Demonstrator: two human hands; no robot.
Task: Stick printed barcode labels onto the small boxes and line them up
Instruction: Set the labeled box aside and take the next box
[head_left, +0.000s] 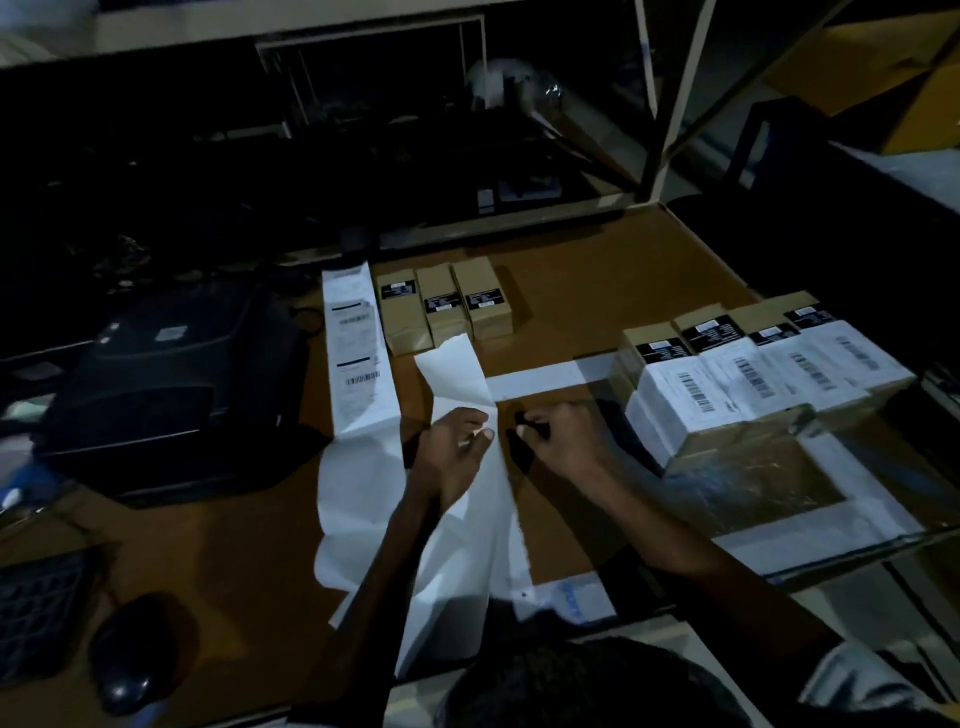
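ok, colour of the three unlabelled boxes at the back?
Kraft brown with a small black sticker, head view: the three boxes.

The left hand (457, 447) pinches a white label strip (467, 499); three brown boxes (447, 304) stand at twelve o'clock on the desk (597, 291).
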